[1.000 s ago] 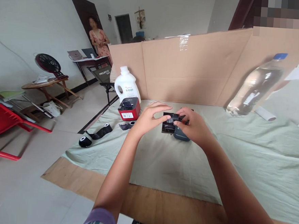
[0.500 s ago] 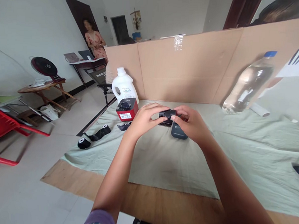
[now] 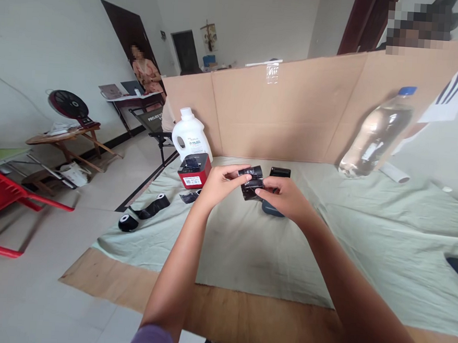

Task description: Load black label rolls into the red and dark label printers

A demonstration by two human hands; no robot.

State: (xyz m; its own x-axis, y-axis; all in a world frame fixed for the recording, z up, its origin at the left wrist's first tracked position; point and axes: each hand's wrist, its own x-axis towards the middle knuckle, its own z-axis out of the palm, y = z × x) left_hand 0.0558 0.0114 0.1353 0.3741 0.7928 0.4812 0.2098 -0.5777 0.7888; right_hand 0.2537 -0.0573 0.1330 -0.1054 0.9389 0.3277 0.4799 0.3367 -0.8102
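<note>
Left hand (image 3: 228,184), right hand (image 3: 284,195), half-closed, pinch glossy black film roll (image 3: 253,184); loose pinch may let roll unwind.

Hands (image 3: 220,185) (image 3: 284,197) – pinching, close tog., arms (image 3: 180,257) (image 3: 344,263) fwd

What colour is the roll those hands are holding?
The roll looks black; it shows best in the head view.

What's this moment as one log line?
left hand: on black roll; right hand: on black roll; dark device: near right hand
</note>
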